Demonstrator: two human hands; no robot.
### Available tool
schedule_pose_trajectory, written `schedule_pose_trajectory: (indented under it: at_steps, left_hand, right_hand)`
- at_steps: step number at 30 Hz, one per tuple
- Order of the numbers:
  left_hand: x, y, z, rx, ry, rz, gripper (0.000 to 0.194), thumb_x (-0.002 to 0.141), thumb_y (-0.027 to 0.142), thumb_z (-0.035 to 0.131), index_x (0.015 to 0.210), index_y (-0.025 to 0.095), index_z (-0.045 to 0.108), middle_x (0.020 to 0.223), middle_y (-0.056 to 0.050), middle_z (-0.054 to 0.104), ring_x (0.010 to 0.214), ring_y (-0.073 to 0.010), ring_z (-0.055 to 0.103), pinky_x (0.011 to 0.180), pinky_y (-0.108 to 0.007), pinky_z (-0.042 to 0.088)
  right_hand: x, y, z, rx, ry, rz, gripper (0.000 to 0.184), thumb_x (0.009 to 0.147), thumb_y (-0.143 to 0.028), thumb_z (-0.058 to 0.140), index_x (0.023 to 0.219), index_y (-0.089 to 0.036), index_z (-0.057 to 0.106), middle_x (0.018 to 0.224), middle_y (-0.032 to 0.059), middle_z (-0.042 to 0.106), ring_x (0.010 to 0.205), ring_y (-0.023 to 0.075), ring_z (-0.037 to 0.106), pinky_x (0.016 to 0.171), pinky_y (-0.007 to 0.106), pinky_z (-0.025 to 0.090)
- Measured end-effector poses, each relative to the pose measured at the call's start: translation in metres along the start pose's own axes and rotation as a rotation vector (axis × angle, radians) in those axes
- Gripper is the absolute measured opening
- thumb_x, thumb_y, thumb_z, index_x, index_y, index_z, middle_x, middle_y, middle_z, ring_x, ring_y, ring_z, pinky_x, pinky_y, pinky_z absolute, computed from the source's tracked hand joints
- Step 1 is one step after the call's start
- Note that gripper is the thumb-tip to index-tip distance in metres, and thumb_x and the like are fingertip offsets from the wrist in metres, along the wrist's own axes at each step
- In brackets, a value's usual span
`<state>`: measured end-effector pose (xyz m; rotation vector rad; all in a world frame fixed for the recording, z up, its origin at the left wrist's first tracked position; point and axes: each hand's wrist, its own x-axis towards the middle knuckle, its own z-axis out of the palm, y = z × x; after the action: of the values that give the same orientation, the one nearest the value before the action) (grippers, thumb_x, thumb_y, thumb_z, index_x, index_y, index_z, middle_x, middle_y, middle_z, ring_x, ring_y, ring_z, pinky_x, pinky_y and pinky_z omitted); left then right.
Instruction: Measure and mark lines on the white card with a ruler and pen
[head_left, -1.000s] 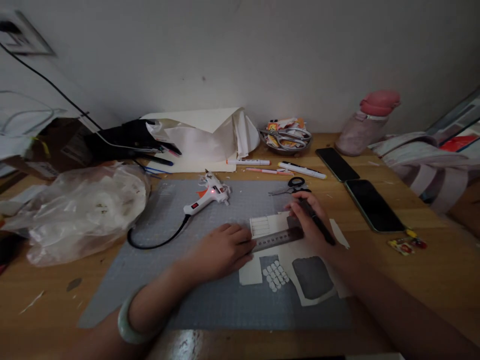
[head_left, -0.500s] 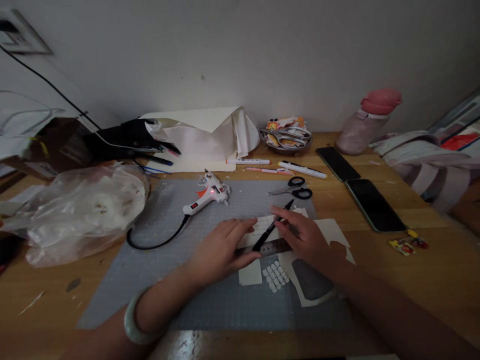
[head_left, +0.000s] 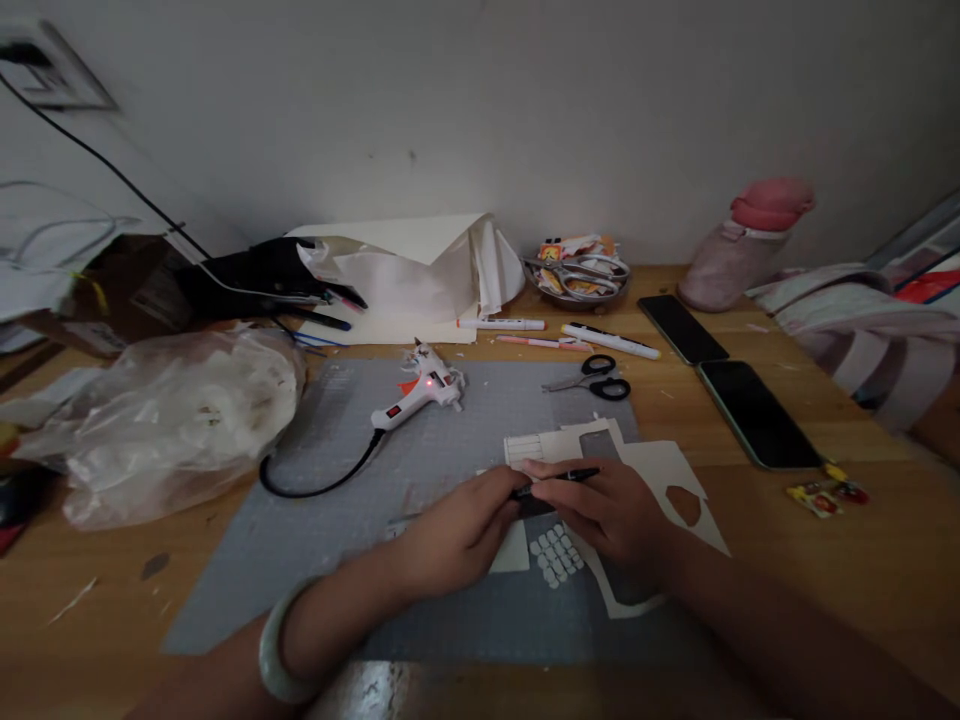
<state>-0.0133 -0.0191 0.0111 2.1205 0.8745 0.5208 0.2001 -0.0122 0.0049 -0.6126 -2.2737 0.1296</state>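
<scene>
My right hand (head_left: 611,505) is closed around a black pen (head_left: 577,475), which lies nearly level. My left hand (head_left: 465,530) is closed too, its fingertips pinched at the pen's left end. Whether a cap is there, the fingers hide. Under and behind the hands lies white card (head_left: 525,450) with ruled black lines. A thin grey strip, perhaps the ruler's end (head_left: 399,524), shows beside my left wrist. Just below the hands, small white rounded pieces (head_left: 556,555) with dark outlines sit in rows, next to a pale card square (head_left: 514,550).
A white glue gun (head_left: 420,390) with a lit red light rests on the grey cutting mat (head_left: 322,560). Black-handled scissors (head_left: 592,380), markers (head_left: 611,340) and two phones (head_left: 757,412) lie behind and right. A plastic bag (head_left: 180,420) is left, a pink bottle (head_left: 739,245) back right.
My hands have come together at the pen, which has turned from a steep slant to nearly level. The ruler is no longer visible between the hands. The ruled card shows more fully.
</scene>
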Motion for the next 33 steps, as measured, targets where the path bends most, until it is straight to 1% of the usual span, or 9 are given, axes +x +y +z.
schedule_pose_trajectory:
  at_steps: [3,7,13,19,23,25,28,31,33]
  left_hand:
    - [0.001,0.0,0.002,-0.079,-0.008,-0.035,0.021,0.094,0.022,0.034,0.103,0.018,0.053,0.101,-0.008,0.067,0.091,-0.0178,0.062,0.08,-0.03,0.049]
    - [0.002,-0.001,0.001,-0.108,-0.009,-0.052,0.024,0.094,0.027,0.035,0.097,0.018,0.057,0.093,-0.006,0.069,0.082,-0.0178,0.062,0.073,-0.028,0.046]
    - [0.005,0.002,-0.003,-0.214,-0.017,-0.152,0.026,0.091,0.028,0.038,0.095,0.017,0.061,0.087,-0.004,0.068,0.079,-0.0173,0.06,0.07,-0.027,0.043]
    - [0.008,0.005,-0.001,-0.394,-0.014,-0.177,0.027,0.089,0.031,0.04,0.087,0.016,0.061,0.084,-0.003,0.065,0.08,-0.0169,0.057,0.071,-0.027,0.043]
    - [0.006,0.004,0.007,-0.272,0.07,-0.173,0.027,0.092,0.035,0.038,0.085,0.017,0.057,0.077,-0.001,0.06,0.072,-0.0152,0.053,0.067,-0.026,0.041]
    - [0.005,0.002,0.008,-0.26,0.15,-0.197,0.027,0.093,0.037,0.036,0.085,0.018,0.054,0.074,0.0,0.056,0.07,-0.0146,0.051,0.065,-0.025,0.039]
    - [0.005,-0.001,0.007,-0.396,0.218,-0.244,0.028,0.092,0.04,0.036,0.084,0.018,0.051,0.07,0.001,0.051,0.066,-0.014,0.048,0.062,-0.025,0.039]
    - [0.007,-0.005,0.006,-0.544,0.276,-0.256,0.028,0.09,0.044,0.039,0.09,0.018,0.049,0.067,0.002,0.049,0.062,-0.0134,0.046,0.061,-0.025,0.039]
    - [0.007,-0.007,0.007,-0.587,0.324,-0.266,0.029,0.09,0.046,0.041,0.094,0.018,0.048,0.064,0.004,0.046,0.058,-0.0125,0.042,0.057,-0.024,0.036]
  right_hand:
    - [0.002,-0.001,-0.001,-0.031,0.013,-0.013,0.02,0.094,-0.015,0.045,0.105,-0.016,0.061,0.106,0.0095,0.074,0.097,0.0144,0.069,0.082,0.025,0.057]
    - [0.002,-0.002,-0.001,-0.052,0.027,-0.034,0.019,0.094,-0.016,0.047,0.107,-0.017,0.06,0.103,0.0084,0.075,0.096,0.0142,0.07,0.081,0.024,0.058]
    - [-0.002,0.0,0.006,0.008,0.012,0.026,0.021,0.094,-0.015,0.046,0.11,-0.017,0.06,0.107,0.0086,0.073,0.098,0.0145,0.069,0.083,0.026,0.058]
    - [-0.003,-0.001,0.012,0.011,0.011,0.077,0.026,0.095,-0.016,0.044,0.117,-0.018,0.057,0.108,0.0083,0.073,0.102,0.0151,0.067,0.086,0.027,0.056]
    - [-0.005,-0.001,0.011,0.098,0.004,0.108,0.025,0.095,-0.014,0.041,0.113,-0.02,0.056,0.118,0.0105,0.068,0.107,0.0162,0.065,0.087,0.029,0.054]
    - [-0.006,0.0,0.009,0.203,0.032,0.182,0.02,0.094,-0.015,0.043,0.108,-0.02,0.057,0.118,0.0112,0.068,0.107,0.0164,0.065,0.085,0.028,0.054]
    - [-0.006,0.003,0.004,0.342,0.021,0.357,0.012,0.093,-0.023,0.049,0.096,-0.02,0.06,0.099,0.0083,0.073,0.09,0.0161,0.069,0.073,0.024,0.053]
    - [-0.004,0.007,0.003,0.366,-0.1,0.457,0.024,0.094,-0.032,0.047,0.082,-0.018,0.062,0.073,0.0039,0.069,0.064,0.0137,0.065,0.059,0.023,0.048]
    - [-0.003,0.009,0.003,0.336,-0.158,0.49,0.031,0.095,-0.034,0.043,0.076,-0.017,0.062,0.066,0.0029,0.066,0.059,0.013,0.061,0.056,0.023,0.044]
